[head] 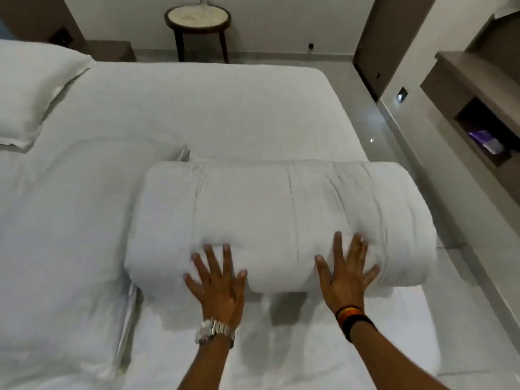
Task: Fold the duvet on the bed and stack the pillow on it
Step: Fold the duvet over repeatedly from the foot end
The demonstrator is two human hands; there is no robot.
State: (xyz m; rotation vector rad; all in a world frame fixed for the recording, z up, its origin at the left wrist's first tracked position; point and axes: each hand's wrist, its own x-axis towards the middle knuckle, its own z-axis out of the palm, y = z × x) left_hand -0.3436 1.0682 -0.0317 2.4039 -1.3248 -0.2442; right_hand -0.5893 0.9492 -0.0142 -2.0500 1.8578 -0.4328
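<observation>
The white duvet (278,218) lies folded into a thick bundle on the bed (213,108), near its right edge. My left hand (218,282), with a metal watch on the wrist, presses flat on the bundle's near left side, fingers spread. My right hand (347,273), with dark bands on the wrist, presses flat on its near right side, fingers spread too. Neither hand holds anything. One white pillow (64,229) lies flat on the bed left of the duvet. A second pillow (33,91) rests at the far left.
A round side table (197,19) stands against the far wall beyond the bed. On the right, a strip of shiny tiled floor (388,153) runs between the bed and a wall unit with an open shelf (484,130).
</observation>
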